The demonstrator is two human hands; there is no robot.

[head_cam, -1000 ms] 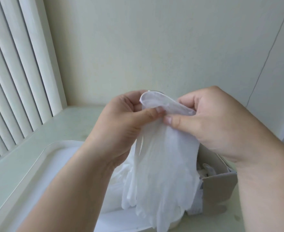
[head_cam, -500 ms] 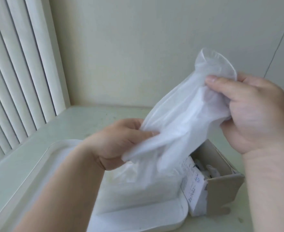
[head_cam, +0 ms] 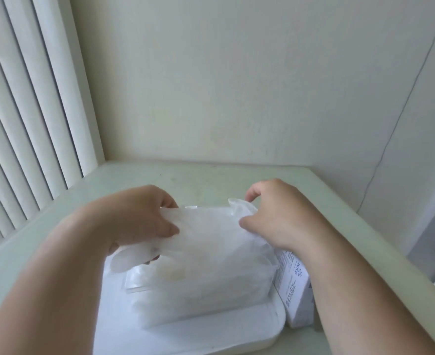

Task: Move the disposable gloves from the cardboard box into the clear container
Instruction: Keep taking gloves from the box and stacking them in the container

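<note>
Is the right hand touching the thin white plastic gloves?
Touching. The head view shows the right hand pinching the crumpled end of the thin white translucent plastic gloves between thumb and fingers.

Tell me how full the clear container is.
Full or nearly so: white gloves fill the clear container about to its rim, and the left hand and right hand hold one more glove across the top.

Soft, even daylight from the left blinds [head_cam: 19,111] (wide-angle bowing at edges), faint overall blur.
</note>
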